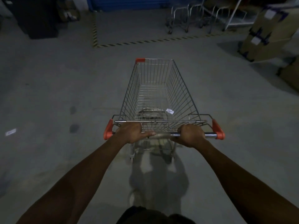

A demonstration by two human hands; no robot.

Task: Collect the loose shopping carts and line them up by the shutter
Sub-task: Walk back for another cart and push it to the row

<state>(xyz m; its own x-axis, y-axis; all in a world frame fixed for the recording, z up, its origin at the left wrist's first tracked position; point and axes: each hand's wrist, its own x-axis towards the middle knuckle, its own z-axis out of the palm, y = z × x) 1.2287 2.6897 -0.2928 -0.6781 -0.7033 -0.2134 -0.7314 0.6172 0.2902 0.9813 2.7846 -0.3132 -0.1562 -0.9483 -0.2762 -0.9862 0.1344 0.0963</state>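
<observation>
A wire shopping cart (181, 88) with orange corner caps stands on the grey floor right in front of me, its basket holding only a small white slip. My left hand (131, 133) and my right hand (191, 135) both grip its metal handle bar (210, 135). Far ahead, the blue shutter (127, 2) runs along the top edge of the view. To its right, a row of nested carts (191, 16) stands inside a floor area marked with striped tape (145, 41).
Stacked cardboard boxes (267, 31) line the right side. A dark bin or cabinet (37, 18) stands at the far left. A white metal frame (236, 18) leans behind the nested carts. A scrap of paper (11, 132) lies on the floor to my left.
</observation>
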